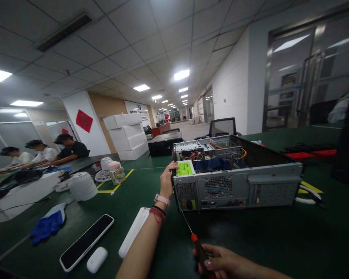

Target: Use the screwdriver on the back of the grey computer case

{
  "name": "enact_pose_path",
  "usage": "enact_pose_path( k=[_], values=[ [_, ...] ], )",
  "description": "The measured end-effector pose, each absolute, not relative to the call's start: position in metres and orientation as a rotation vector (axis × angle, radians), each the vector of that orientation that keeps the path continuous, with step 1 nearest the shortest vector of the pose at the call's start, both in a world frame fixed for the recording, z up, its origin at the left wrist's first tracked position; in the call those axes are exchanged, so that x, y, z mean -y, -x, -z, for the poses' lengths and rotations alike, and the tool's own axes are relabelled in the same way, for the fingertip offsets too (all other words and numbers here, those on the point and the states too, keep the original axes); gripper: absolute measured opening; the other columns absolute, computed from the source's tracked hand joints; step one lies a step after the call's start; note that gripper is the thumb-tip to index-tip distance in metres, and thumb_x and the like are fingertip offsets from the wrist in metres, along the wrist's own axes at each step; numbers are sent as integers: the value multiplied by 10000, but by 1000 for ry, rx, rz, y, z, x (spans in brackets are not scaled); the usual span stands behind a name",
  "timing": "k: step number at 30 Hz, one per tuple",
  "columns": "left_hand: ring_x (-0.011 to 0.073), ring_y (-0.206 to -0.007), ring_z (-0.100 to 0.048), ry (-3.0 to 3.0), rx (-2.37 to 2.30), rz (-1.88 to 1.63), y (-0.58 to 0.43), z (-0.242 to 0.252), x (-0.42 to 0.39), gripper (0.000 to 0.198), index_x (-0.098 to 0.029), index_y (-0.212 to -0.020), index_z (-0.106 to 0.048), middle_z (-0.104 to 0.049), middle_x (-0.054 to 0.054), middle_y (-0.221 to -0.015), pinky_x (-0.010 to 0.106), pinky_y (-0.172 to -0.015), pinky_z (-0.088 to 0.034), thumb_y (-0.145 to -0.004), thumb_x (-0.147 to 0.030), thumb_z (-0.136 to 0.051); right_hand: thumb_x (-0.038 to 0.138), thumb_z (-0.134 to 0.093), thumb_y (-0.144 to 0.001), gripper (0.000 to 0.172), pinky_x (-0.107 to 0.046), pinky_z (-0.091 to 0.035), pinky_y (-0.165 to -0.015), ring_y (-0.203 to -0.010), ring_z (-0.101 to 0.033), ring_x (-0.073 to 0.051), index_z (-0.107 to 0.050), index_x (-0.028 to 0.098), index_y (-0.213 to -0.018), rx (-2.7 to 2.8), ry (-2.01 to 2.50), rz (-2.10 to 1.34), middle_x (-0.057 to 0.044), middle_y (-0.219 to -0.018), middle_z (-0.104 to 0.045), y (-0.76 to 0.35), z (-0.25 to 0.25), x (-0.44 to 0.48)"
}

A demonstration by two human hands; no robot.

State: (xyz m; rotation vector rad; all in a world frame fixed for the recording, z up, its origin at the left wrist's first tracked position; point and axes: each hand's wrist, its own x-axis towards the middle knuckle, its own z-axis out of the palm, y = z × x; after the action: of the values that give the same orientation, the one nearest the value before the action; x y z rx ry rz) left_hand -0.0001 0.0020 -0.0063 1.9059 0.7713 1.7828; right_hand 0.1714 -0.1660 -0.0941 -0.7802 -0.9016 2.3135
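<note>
An opened desktop computer case (235, 193) lies on its side on the green table, its rear panel facing me. Wires, a blue ribbon and a power supply with a bright green label (184, 168) show inside. My left hand (167, 181) rests against the case's left corner, fingers curled over the edge beside the label; the fingertips are partly hidden. In my right hand (221, 259) is a screwdriver (199, 248) with a red and black handle. Its thin shaft points up and left, the tip at or near the lower left corner of the rear panel; contact I cannot tell.
On the left lie a smartphone (87, 242), a white earbud case (97, 260), a white oblong item (133, 232) and a blue glove (48, 226). Small white fans (83, 186) and a jar (117, 174) stand behind them. White boxes (128, 135) are stacked farther back. Several people sit at far left.
</note>
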Motion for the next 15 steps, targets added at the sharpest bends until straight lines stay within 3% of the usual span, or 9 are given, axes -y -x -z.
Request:
enact_pose_path(
  k=[6,9,12,15],
  values=[
    [212,-1234,-479,-1937,-798,-1655,4,0,0,316,-153,-869,-668,-638,92,-1165,380,-1079,-306,-853,-293,-385,198,-726,-625,443,-171,-298,-486,-525,-518,-45,-535,147,-1021,877,742,-2322,-11,-745,-605,-172,95,166],
    [214,-1262,-451,-1936,-855,-1496,17,-10,-1,318,-162,-1032,-644,-581,90,-1264,382,-1089,-293,-811,-296,-458,192,-732,-613,432,-163,-306,-506,-589,-543,-58,-547,149,-1000,846,730,-2328,-19,-761,-612,-172,96,165],
    [222,-1243,-469,-1970,-1120,-1305,60,-22,0,471,-167,-1189,-552,-529,102,-1319,366,-1058,-336,-768,-375,-513,192,-739,-605,439,-164,-300,-503,-587,-541,-55,-540,151,-993,864,728,-2341,-15,-766,-611,-173,94,164],
    [279,-1207,-494,-2122,-1619,-877,135,-25,9,617,-162,-1190,-550,-549,126,-1288,383,-1023,-366,-636,-420,-633,197,-734,-615,469,-169,-303,-507,-565,-533,-46,-515,151,-1028,883,751,-2349,-13,-777,-612,-172,91,165]
  ],
)
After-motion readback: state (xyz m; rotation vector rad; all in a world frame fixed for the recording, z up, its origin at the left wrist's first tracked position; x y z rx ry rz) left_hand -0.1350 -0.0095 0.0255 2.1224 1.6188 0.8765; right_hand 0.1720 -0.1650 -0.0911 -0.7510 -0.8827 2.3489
